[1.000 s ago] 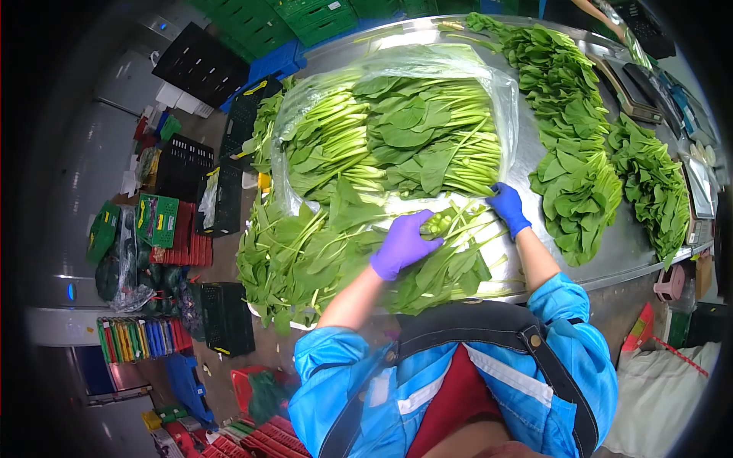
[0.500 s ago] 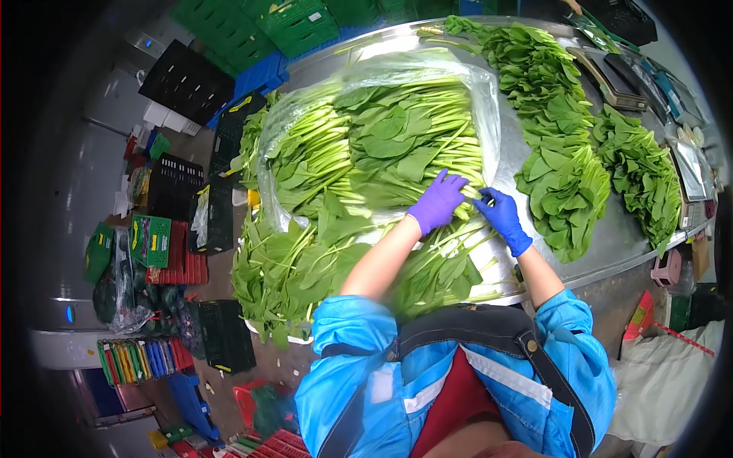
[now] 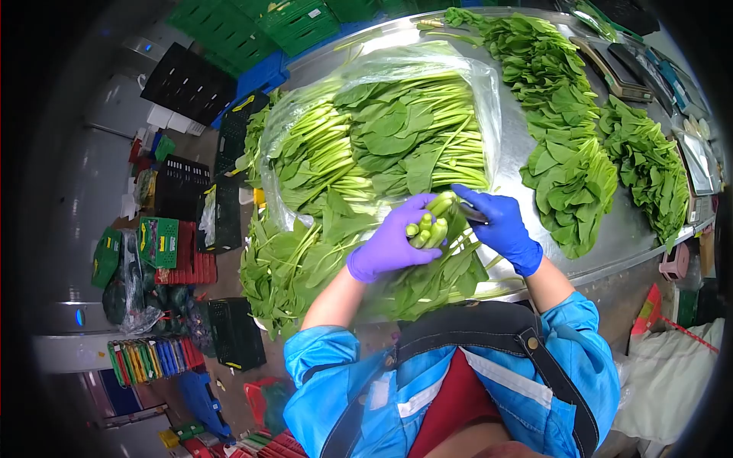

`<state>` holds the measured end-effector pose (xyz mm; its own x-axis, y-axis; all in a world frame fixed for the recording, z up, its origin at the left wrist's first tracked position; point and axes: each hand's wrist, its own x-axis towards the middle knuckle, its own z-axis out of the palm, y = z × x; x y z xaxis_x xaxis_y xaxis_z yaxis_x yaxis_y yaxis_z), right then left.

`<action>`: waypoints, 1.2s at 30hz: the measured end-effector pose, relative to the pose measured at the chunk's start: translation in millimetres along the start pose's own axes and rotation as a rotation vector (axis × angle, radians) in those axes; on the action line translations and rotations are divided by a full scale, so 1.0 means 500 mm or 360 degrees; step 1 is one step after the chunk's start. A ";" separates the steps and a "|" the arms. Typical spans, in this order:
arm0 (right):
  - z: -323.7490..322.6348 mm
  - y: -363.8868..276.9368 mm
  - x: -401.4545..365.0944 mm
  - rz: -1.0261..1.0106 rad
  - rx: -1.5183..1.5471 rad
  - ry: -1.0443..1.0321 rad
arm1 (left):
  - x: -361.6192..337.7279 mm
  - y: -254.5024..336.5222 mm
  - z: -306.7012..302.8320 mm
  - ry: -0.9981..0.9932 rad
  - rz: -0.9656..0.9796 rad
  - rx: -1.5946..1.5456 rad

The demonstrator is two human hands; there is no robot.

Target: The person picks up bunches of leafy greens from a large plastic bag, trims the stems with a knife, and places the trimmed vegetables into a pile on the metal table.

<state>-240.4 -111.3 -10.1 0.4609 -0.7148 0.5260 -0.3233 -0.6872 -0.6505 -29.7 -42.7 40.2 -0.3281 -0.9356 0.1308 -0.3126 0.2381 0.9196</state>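
My left hand [image 3: 393, 243], in a purple glove, is wrapped round a bunch of leafy greens [image 3: 427, 231], its cut stalk ends pointing up. In a blue glove, my right hand [image 3: 502, 233] grips a small knife [image 3: 473, 214], its dark blade right beside the stalk ends. Just beyond both hands, a large heap of leafy greens [image 3: 405, 130] lies on an opened clear plastic bag [image 3: 489, 84]. Loose leaves and stalks [image 3: 294, 278] are spread to the left and beneath the hands.
Rows of greens [image 3: 565, 168] run along the right of the metal table [image 3: 508, 153]. Scales [image 3: 618, 72] stand at its far right edge. Green crates [image 3: 294, 27] are stacked behind, with black crates [image 3: 187, 84] to the left. A white sack [image 3: 668, 382] sits lower right.
My left hand has lifted a bunch from the heap and drawn it nearer, stalk ends turned up. My right hand has risen beside it, and the knife now shows.
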 end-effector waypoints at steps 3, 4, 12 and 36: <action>0.014 -0.021 0.009 0.0025 -0.0048 -0.0235 | -0.016 -0.003 0.011 -0.0079 -0.0367 -0.0453; 0.016 -0.022 0.009 0.0053 -0.0071 -0.0308 | -0.024 -0.017 0.014 -0.0115 -0.0301 -0.0329; 0.088 0.137 -0.065 -0.0005 -0.0018 -0.0239 | -0.048 0.023 -0.002 0.0005 -0.0161 -0.0439; 0.006 -0.008 -0.003 0.1165 0.1130 -0.0832 | -0.051 -0.051 0.022 -0.0226 -0.0771 -0.0935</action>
<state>-237.5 -107.2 -9.9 0.6954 -0.6574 -0.2902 -0.1929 0.2183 -0.9566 -23.0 -22.2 9.4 -0.3986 -0.8482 -0.3487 0.0608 -0.4038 0.9128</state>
